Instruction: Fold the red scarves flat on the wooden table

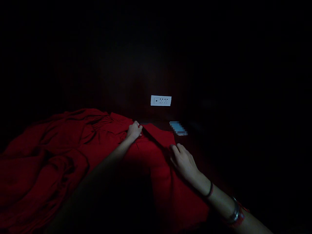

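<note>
A large red cloth (102,152) spreads from the far left to the middle, wrinkled and heaped on the left, smoother near my hands. My left hand (134,130) is closed on the cloth near its far edge, fingertips pinching a fold. Closer and to the right, my right hand (184,162) is also closed, gripping the red cloth at a fold or edge. A dark line of shadow runs along the cloth between the two hands. Below the right hand the cloth hangs or lies downward. In the dim light I cannot tell the kind of cloth item.
A white socket panel (161,100) is on the dark upright surface ahead. Beyond my right hand lies a flat, light-blue phone-like object (178,128), its face blurred. Deep darkness hides the right side and the upper part of the view.
</note>
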`<move>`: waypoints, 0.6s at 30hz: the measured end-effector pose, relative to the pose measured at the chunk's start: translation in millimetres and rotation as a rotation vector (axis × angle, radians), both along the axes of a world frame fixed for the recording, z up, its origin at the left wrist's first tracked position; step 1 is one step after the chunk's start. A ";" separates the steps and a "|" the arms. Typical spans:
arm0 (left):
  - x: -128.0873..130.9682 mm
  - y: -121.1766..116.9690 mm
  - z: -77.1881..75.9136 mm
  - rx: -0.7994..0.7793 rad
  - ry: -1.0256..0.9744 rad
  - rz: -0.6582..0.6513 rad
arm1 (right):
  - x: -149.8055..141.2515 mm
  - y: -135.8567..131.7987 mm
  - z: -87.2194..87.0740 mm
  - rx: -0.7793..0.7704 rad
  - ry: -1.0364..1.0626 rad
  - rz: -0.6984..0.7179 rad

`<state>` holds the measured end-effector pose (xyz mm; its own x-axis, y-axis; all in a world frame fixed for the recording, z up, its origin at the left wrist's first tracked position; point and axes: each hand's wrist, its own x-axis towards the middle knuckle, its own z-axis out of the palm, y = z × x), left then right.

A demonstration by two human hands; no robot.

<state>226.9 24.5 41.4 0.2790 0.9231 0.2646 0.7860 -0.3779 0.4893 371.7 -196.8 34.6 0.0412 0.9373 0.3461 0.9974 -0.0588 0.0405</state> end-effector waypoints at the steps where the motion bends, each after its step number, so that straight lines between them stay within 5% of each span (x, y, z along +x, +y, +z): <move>1: -3.9 0.4 -1.9 0.015 0.045 0.004 | -5.5 -8.0 -1.8 -0.019 0.009 0.049; 5: -19.8 -1.9 -17.3 0.068 0.154 -0.009 | -13.2 -31.7 -14.4 -0.238 0.106 0.233; 9: -28.5 -3.8 -31.1 0.127 0.200 -0.016 | -6.2 -33.8 -20.0 -0.283 0.216 0.268; 15: -27.4 -3.2 -36.5 0.259 0.200 0.013 | 22.5 -52.4 29.3 -0.292 0.424 0.353; 18: -25.4 -6.1 -38.0 0.196 0.201 -0.030 | 30.4 -67.3 50.6 -0.444 0.435 0.388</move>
<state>201.5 18.4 3.5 0.3706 0.8503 0.3736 0.8466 -0.4747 0.2406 402.2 -264.1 85.2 -0.2749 0.9606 -0.0417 0.8745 0.2318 -0.4260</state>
